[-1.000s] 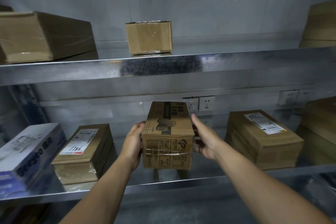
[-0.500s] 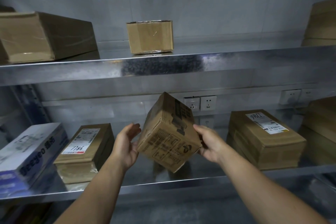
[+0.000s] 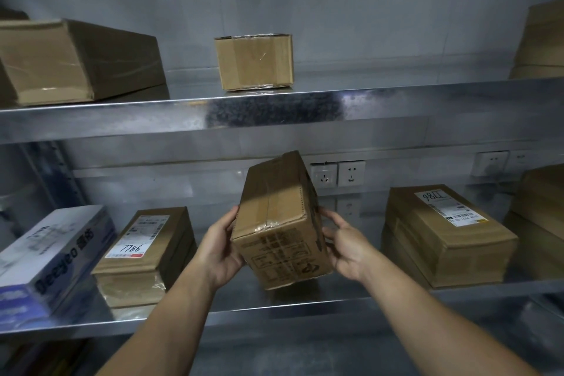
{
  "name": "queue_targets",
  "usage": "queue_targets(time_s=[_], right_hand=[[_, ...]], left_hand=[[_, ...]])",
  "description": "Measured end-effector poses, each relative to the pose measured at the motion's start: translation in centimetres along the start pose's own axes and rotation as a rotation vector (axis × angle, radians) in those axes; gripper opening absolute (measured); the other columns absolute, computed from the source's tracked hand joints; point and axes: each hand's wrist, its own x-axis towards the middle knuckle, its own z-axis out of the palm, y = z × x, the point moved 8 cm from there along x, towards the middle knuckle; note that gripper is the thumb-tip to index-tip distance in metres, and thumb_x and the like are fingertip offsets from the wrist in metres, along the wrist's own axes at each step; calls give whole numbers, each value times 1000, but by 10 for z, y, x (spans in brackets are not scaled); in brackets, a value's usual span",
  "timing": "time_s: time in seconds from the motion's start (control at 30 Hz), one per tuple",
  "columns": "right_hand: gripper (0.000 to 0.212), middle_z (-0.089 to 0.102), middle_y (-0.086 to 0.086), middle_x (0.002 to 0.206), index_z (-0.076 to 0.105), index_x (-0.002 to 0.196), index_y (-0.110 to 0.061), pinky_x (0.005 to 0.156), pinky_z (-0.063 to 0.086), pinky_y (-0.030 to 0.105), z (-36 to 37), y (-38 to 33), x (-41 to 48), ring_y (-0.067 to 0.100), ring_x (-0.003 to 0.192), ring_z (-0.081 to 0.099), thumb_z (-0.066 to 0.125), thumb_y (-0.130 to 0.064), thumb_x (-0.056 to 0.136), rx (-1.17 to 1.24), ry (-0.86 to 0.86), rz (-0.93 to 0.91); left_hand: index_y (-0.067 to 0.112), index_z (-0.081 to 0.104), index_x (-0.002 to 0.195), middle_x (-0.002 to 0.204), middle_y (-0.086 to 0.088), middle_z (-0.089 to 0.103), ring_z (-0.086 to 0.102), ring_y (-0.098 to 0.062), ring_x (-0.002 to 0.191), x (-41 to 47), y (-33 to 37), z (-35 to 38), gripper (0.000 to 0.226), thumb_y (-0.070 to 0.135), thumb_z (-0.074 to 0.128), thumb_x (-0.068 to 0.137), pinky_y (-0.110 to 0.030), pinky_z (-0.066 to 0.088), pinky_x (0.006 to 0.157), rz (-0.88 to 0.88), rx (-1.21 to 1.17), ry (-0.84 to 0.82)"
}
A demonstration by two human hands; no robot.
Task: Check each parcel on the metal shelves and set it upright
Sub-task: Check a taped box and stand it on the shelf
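The parcel (image 3: pixel 274 223), clasped at its sides between left hand (image 3: pixel 221 250) and right hand (image 3: pixel 346 246) above the middle of the lower shelf (image 3: pixel 305 307) front edge, has been rolled from level to tilted, taped seam uppermost; check proceeding, righting outstanding.

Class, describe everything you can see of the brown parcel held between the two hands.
The brown parcel is an oblong corrugated-cardboard box, its top seam sealed with clear tape. Its near end face carries dark printed panels and a logo. It is tilted, one corner pointing down, seemingly lifted off the lower shelf. The left hand grips its left edge, the right hand its right side.
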Motion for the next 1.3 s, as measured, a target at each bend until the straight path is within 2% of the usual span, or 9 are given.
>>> queue_targets(time_s=[0.13, 0.27, 0.5, 0.6, 0.8, 0.87, 1.1, 1.2, 1.3], right_hand=[[36, 76, 15, 85, 57, 138, -19, 81, 56, 47, -2, 2, 1, 28, 80, 68, 41, -8, 108, -37, 57, -1], [37, 78, 14, 93, 71, 113, -12, 97, 53, 51, 1, 3, -1, 33, 98, 71, 51, -42, 104, -114, 63, 40], [38, 74, 7, 68, 69, 82, -12, 73, 54, 40, 2, 9, -1, 30, 84, 69, 52, -37, 104, -196, 113, 57], [37, 74, 6, 68, 69, 84, -12, 72, 54, 38, 1, 11, 1, 29, 83, 69, 51, -36, 105, -211, 112, 61], [28, 73, 8, 104, 70, 116, -23, 106, 46, 48, -3, 9, 6, 32, 117, 62, 52, -42, 103, -301, 97, 61], [29, 70, 10, 118, 68, 123, -28, 106, 46, 47, -3, 5, 6, 31, 121, 59, 53, -42, 103, -339, 102, 62], [28, 63, 7, 93, 71, 113, -34, 67, 44, 30, -7, 4, 6, 22, 84, 51, 43, -31, 108, -353, 58, 133], [27, 69, 4, 87, 71, 115, -34, 71, 49, 31, -7, 2, 9, 24, 86, 51, 46, -28, 108, -347, 44, 113], [27, 74, 5, 107, 65, 127, -35, 96, 53, 46, -5, -1, 9, 27, 103, 65, 50, -29, 106, -319, 40, 85]], left_hand=[[12, 68, 123, 115, -18, 72, 70, -34, 96, 1, -2, 2, 42, 40, 57, 95, -46, 54, 86, -6, 50, -14], [24, 63, 131, 137, -13, 62, 57, -36, 125, 5, -4, 1, 54, 44, 67, 81, -68, 47, 95, -2, 146, -20], [32, 65, 125, 134, 1, 64, 51, -35, 126, 4, 2, 3, 34, 47, 60, 94, -73, 40, 98, 39, 278, 37], [31, 66, 125, 135, 0, 64, 49, -37, 128, 3, 3, 3, 35, 47, 60, 94, -75, 38, 99, 32, 290, 29], [29, 63, 132, 135, -5, 63, 44, -38, 136, 6, 3, -2, 55, 50, 69, 81, -73, 37, 103, 29, 314, 17], [22, 67, 128, 128, -11, 66, 49, -38, 132, 1, 1, 2, 52, 46, 68, 82, -64, 48, 97, 9, 304, 0], [13, 71, 114, 113, -13, 70, 63, -28, 105, -5, 5, 7, 40, 32, 67, 79, -39, 52, 78, 56, 235, -40], [17, 71, 116, 117, -8, 72, 62, -25, 114, -3, 9, 6, 34, 33, 62, 87, -40, 49, 86, 105, 258, -26], [18, 68, 119, 122, -5, 70, 58, -25, 122, 1, 12, 3, 29, 33, 54, 99, -42, 47, 87, 127, 280, -20]])
